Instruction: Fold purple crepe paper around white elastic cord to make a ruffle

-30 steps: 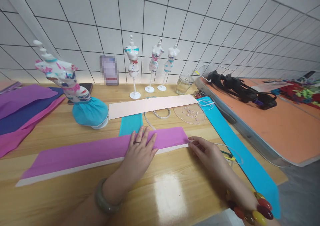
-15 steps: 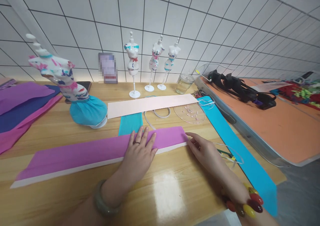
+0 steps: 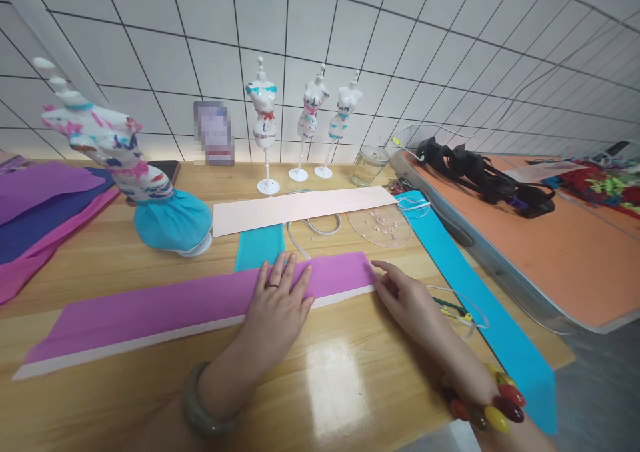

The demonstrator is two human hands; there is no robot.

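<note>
Pinch opened since earlier, the right hand point(image 3: 417, 309) sits by the purple fabric strip point(image 3: 165, 309), likely light, limp and best taken by its corners, the open left hand point(image 3: 280, 302) pressing it to the tabletop point(image 3: 385, 379).

**Three small mannequins point(image 3: 263, 109) before a tiled wall point(image 3: 320, 12)**

White, paint-marked, each on a round base. Blurred rectangular item point(image 3: 214, 133) to their left, near the wall. Larger mannequin point(image 3: 131, 162) at left, in a gathered turquoise skirt point(image 3: 173, 222); folded fabrics point(image 3: 45, 212) beyond it in purple, navy and pink. Glass point(image 3: 370, 167) right of the row, clear liquid inside. Shallow round dish point(image 3: 354, 233) holds small pale beads point(image 3: 383, 224). Far right: black strapped device point(image 3: 480, 175) on an orange surface point(image 3: 565, 259); jumbled red and green material point(image 3: 595, 187) behind, detail unclear.
</note>
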